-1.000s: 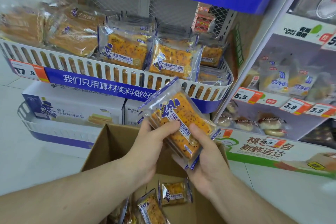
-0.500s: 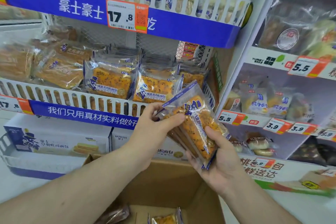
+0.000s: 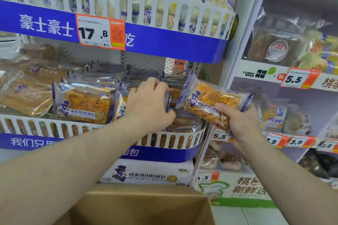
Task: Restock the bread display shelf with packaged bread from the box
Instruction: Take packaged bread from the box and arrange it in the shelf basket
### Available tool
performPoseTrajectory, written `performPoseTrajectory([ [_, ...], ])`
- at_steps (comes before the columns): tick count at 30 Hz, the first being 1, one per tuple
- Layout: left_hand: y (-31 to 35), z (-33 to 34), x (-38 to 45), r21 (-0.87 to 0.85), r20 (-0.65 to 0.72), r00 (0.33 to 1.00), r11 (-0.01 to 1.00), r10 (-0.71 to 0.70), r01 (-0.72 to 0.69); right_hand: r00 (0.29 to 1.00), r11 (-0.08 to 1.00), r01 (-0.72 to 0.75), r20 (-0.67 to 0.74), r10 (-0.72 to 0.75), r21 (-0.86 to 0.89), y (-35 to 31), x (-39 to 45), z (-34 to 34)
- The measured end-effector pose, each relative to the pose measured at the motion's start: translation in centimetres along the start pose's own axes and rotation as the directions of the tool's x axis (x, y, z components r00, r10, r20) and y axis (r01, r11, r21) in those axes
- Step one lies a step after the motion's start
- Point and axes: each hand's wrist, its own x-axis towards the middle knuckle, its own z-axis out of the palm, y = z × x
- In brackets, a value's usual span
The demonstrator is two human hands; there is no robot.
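Can't see inside the cardboard box [image 3: 146,206] at all from here, only its near flap and rim at the bottom edge, so whatever is in it is hidden. My left hand [image 3: 150,104] is reaching over the white slatted rail [image 3: 173,139] of the middle shelf, fingers curled round the edge of a bread packet [image 3: 169,99] that's mostly covered by the hand itself, so I only catch a thin blue strip of wrapper. My right hand [image 3: 237,120] grips a second packet of bread [image 3: 210,102] by its lower corner, tilted, held just right of the shelf end and above the rail.

Already on that shelf: a matching orange packet [image 3: 82,104] to the left, and darker loaves [image 3: 23,95] further left, blurry. The upper shelf [image 3: 164,42] with its 17.8 price tag [image 3: 100,32] hangs close overhead. The white upright post [image 3: 236,60] sits just right of the shelf end, so the open room is the gap between rail and upper shelf.
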Motion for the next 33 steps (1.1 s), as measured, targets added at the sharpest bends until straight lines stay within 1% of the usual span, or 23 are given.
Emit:
performPoseTrajectory([
  [2,-0.9,0.3,2.4,0.150,0.108,0.994,0.989,-0.023,0.007,0.999,0.996,0.052,0.013,-0.051,-0.077,0.1,1.5,0.5],
  [4,-1.7,0.7,4.3,0.246,0.217,0.975,0.969,-0.053,-0.002,0.993,0.974,0.120,0.037,-0.115,-0.193,0.2,2.9,0.8],
  [5,-2.1,1.0,5.1,0.268,0.277,0.958,0.963,-0.071,-0.006,0.985,0.948,0.170,0.064,-0.159,-0.270,0.1,3.5,1.0],
  [7,-3.0,1.5,6.1,0.262,0.409,0.906,0.965,-0.113,0.002,0.963,0.874,0.266,0.140,-0.228,-0.406,-0.1,4.3,1.6],
  [9,-3.4,1.7,6.5,0.241,0.503,0.850,0.970,-0.153,0.031,0.945,0.817,0.326,0.203,-0.258,-0.475,-0.2,4.8,2.2],
  [10,-3.5,1.7,6.6,0.236,0.519,0.840,0.971,-0.159,0.038,0.937,0.795,0.345,0.231,-0.262,-0.499,-0.1,4.9,2.5],
  [12,-3.7,1.8,6.8,0.236,0.507,0.849,0.971,-0.147,0.027,0.924,0.759,0.375,0.283,-0.257,-0.533,-0.1,4.8,3.1],
  [14,-3.9,2.0,6.8,0.239,0.492,0.860,0.971,-0.138,0.019,0.916,0.749,0.389,0.315,-0.250,-0.537,0.1,4.8,3.6],
  [18,-4.2,2.5,6.7,0.232,0.462,0.879,0.973,-0.118,0.008,0.914,0.763,0.381,0.337,-0.225,-0.522,0.2,4.9,4.0],
  [21,-4.2,2.4,6.7,0.222,0.467,0.878,0.975,-0.108,0.002,0.912,0.790,0.357,0.369,-0.179,-0.498,-0.3,4.5,4.4],
  [24,-4.2,2.2,6.7,0.211,0.480,0.869,0.977,-0.121,0.020,0.905,0.831,0.297,0.417,-0.087,-0.470,-0.6,4.7,5.1],
  [28,-4.0,2.0,6.6,0.200,0.488,0.863,0.979,-0.133,0.037,0.902,0.909,0.108,0.425,0.081,-0.402,0.2,7.0,5.5],
  [29,-3.9,2.0,6.6,0.199,0.488,0.862,0.979,-0.136,0.042,0.892,0.906,0.083,0.436,0.118,-0.415,0.4,7.6,5.7],
  [30,-3.9,2.0,6.7,0.199,0.488,0.862,0.979,-0.138,0.045,0.881,0.884,0.089,0.450,0.145,-0.458,0.4,8.1,5.9],
  [33,-3.6,2.0,7.0,0.204,0.494,0.857,0.978,-0.146,0.049,0.874,0.792,0.139,0.450,0.185,-0.595,0.7,9.6,6.6],
])
